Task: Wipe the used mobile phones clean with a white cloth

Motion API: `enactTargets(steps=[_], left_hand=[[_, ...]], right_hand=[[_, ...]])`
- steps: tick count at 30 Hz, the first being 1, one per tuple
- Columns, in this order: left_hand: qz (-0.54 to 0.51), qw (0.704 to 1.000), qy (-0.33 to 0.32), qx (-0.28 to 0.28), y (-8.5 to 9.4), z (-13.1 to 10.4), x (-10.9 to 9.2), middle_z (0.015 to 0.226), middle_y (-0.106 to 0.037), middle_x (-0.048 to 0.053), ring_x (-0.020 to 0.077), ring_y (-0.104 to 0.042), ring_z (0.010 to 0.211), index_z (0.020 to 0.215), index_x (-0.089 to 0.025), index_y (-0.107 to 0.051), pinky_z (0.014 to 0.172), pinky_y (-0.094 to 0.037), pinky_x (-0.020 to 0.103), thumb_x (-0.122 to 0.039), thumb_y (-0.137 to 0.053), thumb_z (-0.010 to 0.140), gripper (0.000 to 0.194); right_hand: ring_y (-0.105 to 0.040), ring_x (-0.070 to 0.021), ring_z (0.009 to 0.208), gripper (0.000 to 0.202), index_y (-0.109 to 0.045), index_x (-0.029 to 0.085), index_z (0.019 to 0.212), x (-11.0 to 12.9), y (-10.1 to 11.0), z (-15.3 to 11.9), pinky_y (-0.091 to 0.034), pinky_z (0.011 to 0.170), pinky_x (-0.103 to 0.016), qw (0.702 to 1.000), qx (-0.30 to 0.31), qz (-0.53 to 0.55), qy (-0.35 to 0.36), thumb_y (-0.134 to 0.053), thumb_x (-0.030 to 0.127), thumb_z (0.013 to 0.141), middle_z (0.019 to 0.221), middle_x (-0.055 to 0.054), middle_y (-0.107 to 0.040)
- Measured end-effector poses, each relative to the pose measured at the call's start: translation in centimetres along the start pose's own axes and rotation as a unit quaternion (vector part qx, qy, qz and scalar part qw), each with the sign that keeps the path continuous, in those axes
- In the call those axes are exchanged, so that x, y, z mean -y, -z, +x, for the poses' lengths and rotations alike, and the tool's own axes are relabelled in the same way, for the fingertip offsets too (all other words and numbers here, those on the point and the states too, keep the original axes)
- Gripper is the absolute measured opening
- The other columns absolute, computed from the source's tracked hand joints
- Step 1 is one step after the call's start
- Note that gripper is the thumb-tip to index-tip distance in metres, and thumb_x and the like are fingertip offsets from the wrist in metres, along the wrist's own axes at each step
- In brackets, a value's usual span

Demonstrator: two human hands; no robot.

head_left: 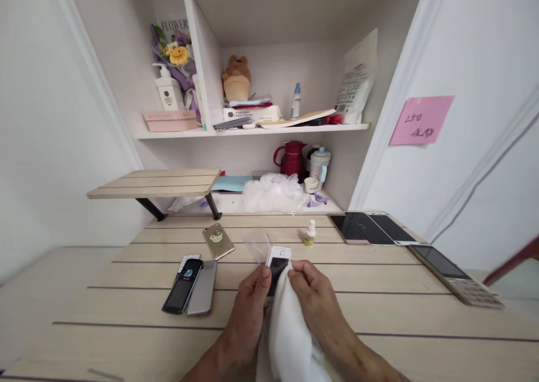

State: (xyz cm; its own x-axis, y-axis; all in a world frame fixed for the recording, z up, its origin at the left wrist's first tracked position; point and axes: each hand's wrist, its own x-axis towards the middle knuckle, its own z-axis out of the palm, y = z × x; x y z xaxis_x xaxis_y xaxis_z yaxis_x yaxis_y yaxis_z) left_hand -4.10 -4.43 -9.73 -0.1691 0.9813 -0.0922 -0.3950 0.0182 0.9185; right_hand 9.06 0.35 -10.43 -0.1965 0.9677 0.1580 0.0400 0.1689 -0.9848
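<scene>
A white phone with a dark screen is gripped at its left edge by my left hand, thumb on the front. My right hand pinches a white cloth against the phone's right side. The cloth hangs down toward me and hides the phone's lower part. Just behind the phone lies a clear plastic bag with a red strip. A small spray bottle stands beyond my right hand.
Left of my hands lie a gold phone, a black keypad phone and a grey phone. Dark-screened phones and a large keypad phone are at the right. A raised wooden stand is at the back left.
</scene>
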Motion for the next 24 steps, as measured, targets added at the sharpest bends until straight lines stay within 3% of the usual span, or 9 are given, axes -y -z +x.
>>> enactTargets(steps=[5,12,17,24], left_hand=[[-0.053,0.998,-0.017,0.015,0.7,0.5,0.3,0.108,-0.075,0.011,0.0298,-0.062,0.111,0.105,-0.017,-0.074,0.103,-0.041,0.037,-0.049,-0.068,0.081,0.041],[-0.144,0.989,0.030,-0.008,0.6,0.9,-0.5,0.116,-0.072,0.015,0.0303,-0.063,0.114,0.119,-0.012,-0.068,0.105,-0.040,0.044,-0.054,-0.056,0.088,0.053],[-0.146,0.989,0.012,-0.033,0.6,1.0,-0.5,0.116,-0.072,0.013,0.0269,-0.062,0.116,0.121,-0.015,-0.067,0.106,-0.041,0.041,-0.053,-0.055,0.089,0.050],[-0.189,0.981,0.009,-0.030,0.6,0.9,-0.9,0.119,-0.071,0.014,0.0258,-0.064,0.114,0.124,-0.017,-0.062,0.102,-0.045,0.039,-0.041,-0.063,0.088,0.043]], right_hand=[[-0.056,-0.0206,0.072,0.025,-0.061,0.021,0.074,-0.1,-1.6,-1.5,-0.043,0.063,-0.028,1.000,0.027,0.007,-0.010,-0.057,0.041,0.088,0.069,0.000,-0.061],[-0.048,-0.0159,0.063,0.017,-0.062,0.020,0.071,-0.1,-2.1,-2.2,-0.038,0.058,-0.026,0.993,0.085,0.042,-0.072,-0.064,0.033,0.081,0.066,0.002,-0.058],[-0.046,-0.0124,0.055,0.017,-0.062,0.018,0.068,0.2,-2.6,-2.5,-0.035,0.052,-0.023,0.975,0.109,0.114,-0.156,-0.066,0.032,0.077,0.059,0.003,-0.055],[-0.048,-0.0121,0.046,0.020,-0.060,0.016,0.076,0.2,-2.4,-1.6,-0.036,0.045,-0.023,0.944,0.078,0.211,-0.241,-0.065,0.035,0.073,0.056,0.001,-0.058]])
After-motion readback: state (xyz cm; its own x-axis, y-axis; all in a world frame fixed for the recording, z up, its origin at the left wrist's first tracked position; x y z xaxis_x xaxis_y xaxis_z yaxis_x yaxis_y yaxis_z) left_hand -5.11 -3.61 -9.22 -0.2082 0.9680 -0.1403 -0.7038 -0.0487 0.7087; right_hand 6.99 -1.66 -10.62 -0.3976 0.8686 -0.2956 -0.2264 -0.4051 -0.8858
